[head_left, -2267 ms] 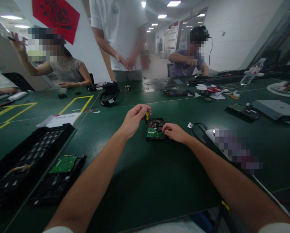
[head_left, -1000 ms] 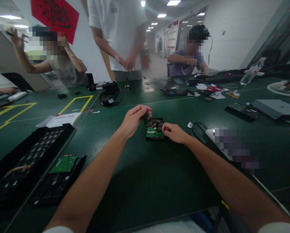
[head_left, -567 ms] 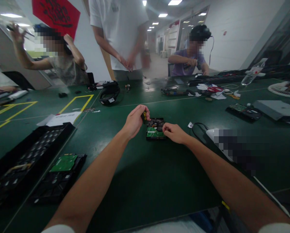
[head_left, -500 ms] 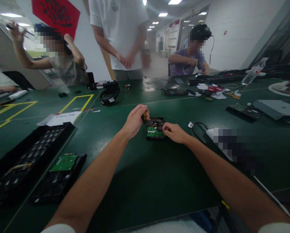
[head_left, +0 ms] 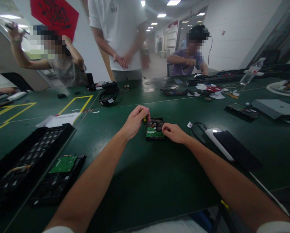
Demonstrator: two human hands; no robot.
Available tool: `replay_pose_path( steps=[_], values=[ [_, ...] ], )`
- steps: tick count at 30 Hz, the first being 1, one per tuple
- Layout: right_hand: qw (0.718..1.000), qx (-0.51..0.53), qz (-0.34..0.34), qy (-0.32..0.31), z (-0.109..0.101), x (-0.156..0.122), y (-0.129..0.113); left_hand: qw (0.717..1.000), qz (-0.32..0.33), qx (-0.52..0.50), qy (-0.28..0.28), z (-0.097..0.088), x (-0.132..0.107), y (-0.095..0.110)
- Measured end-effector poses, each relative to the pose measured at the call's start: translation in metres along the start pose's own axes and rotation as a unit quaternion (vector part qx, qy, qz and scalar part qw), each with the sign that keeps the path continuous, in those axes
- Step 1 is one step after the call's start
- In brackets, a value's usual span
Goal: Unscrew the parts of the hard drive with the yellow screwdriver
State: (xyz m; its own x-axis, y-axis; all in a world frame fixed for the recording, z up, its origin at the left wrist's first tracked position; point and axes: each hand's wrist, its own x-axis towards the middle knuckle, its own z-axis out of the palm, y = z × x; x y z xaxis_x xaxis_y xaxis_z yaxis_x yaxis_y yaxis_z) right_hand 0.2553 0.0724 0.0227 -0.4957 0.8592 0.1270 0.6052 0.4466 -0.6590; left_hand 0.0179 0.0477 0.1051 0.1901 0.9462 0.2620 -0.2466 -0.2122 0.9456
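Observation:
A hard drive (head_left: 155, 133) with a green circuit board lies on the table in front of me. At its upper left corner my left hand (head_left: 138, 119) is closed around a small yellow-and-black screwdriver (head_left: 144, 119); the fingers cover most of it, and I cannot tell whether its tip touches a screw. My right hand (head_left: 173, 132) grips the drive's right edge, with thumb and curled fingers by the circuit board.
Left are a second drive (head_left: 63, 163) and a long black tray (head_left: 29, 158). Right are a phone (head_left: 234, 149) on a white power bank, another drive (head_left: 242, 111) and a grey metal box (head_left: 278, 108). A bottle (head_left: 251, 73) stands farther back. Several people are across the table (head_left: 154, 181).
The thumb and fingers of my left hand have shifted slightly on the screwdriver. My right hand and the drive stay in place. The view has moved a little.

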Motion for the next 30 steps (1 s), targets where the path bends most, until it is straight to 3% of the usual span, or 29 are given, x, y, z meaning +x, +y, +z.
replay_pose_path(
  steps=[9, 15, 21, 30],
  values=[
    [1.000, 0.004, 0.007, 0.001, -0.0023, -0.0010, -0.0023, 0.996, 0.022, 0.089, -0.010, -0.0043, 0.0012, 0.0047],
    [1.000, 0.017, 0.009, 0.003, -0.0018, -0.0017, -0.0019, 0.999, 0.000, 0.003, -0.045, 0.0002, 0.0000, 0.0046],
    [1.000, 0.026, 0.010, 0.004, -0.0008, -0.0021, -0.0018, 0.996, -0.027, -0.079, 0.002, 0.0012, 0.0023, -0.0007],
    [1.000, 0.013, 0.000, 0.005, -0.0003, -0.0010, 0.0002, 1.000, -0.012, -0.010, -0.009, 0.0046, -0.0021, 0.0012]
  ],
)
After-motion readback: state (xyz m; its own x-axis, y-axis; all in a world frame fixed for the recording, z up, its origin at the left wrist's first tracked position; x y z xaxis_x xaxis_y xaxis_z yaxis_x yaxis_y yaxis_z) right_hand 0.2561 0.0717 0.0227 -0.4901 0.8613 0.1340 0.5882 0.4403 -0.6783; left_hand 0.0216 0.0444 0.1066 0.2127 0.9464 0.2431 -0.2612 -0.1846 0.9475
